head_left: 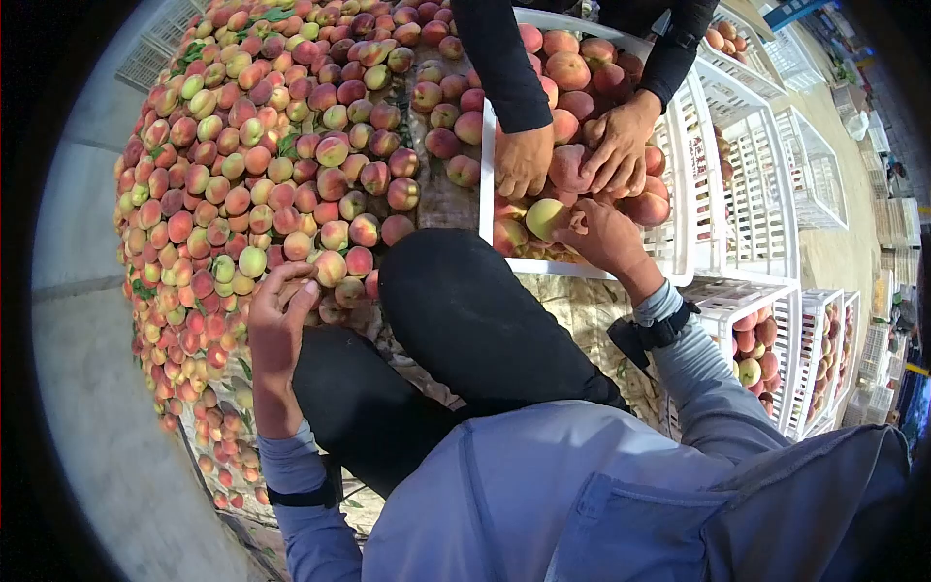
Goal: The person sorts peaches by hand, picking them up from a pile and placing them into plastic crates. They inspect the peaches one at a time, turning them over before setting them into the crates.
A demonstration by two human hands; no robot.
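My left hand (276, 315) is at the near edge of a big heap of peaches (247, 160), thumb and fingers slightly apart. A red-yellow peach (330, 269) sits just beyond its fingertips, and I see nothing in its grasp. Over the near side of a white plastic crate (684, 194), my right hand (609, 238) has its fingers on a yellow-green peach (547, 220). Larger reddish peaches (567, 71) fill much of this crate. Another person's two hands (621, 145) reach in from the far side, touching a pink peach (572, 169).
Stacked white crates (756, 184) stand to the right, some holding peaches (754, 349). My bent knee (456, 301) lies between heap and crate. A brown sheet (451, 209) runs under the fruit, with concrete floor (87, 388) at the left.
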